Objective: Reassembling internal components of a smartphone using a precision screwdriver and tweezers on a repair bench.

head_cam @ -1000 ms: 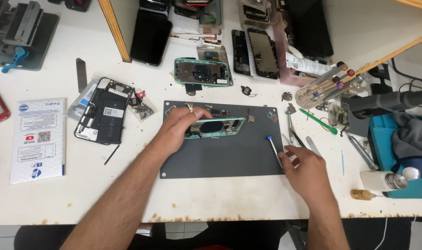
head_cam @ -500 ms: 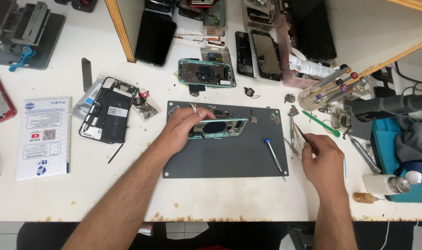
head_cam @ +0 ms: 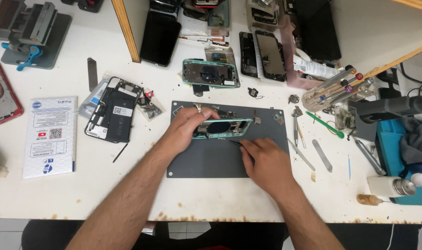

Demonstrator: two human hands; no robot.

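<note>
The green phone frame (head_cam: 222,127) lies on the dark mat (head_cam: 201,159) — light, thin-walled, likely fragile — with the left hand (head_cam: 185,127) clamped on its edges, the safest hold, while the right hand (head_cam: 266,159) pinches fine tweezers (head_cam: 236,143) beside it.

Green phone frame (head_cam: 225,127) flat on mat; tweezers (head_cam: 236,143) beside.

I have only the one head view, looking steeply down on the white workbench (head_cam: 127,194) from close above; my forearms enter from the bottom edge, and the grey mat (head_cam: 206,162) sits near frame centre.
</note>
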